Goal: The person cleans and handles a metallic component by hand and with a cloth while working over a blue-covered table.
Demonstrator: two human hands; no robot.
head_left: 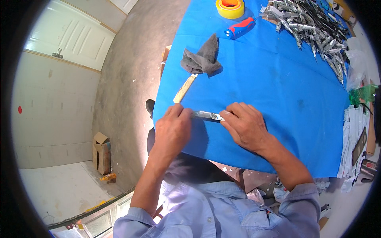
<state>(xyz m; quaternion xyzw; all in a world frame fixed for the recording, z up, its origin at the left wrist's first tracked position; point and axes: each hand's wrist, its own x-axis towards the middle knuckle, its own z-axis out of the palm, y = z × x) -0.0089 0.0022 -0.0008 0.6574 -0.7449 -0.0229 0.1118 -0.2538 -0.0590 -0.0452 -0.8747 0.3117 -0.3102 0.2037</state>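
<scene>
A narrow silver metal part (207, 115) spans the gap between my two hands, just over the blue tablecloth. My left hand (173, 126) is closed around its left end, which is hidden by the fingers and partly blurred. At the other end, my right hand (247, 125) pinches the tip between thumb and fingers. A pale wooden stick (185, 88) lies just beyond my left hand, its near end close to the knuckles. Its far end meets a crumpled grey cloth (201, 56).
The blue cloth (254, 75) covers the table. Yellow tape (230, 12) and a red-and-blue screwdriver handle (239, 28) lie at the far side. Similar metal parts (313, 27) are heaped at the far right. A green bottle (363, 94) is by the right edge; a cardboard box (101, 154) stands on the floor.
</scene>
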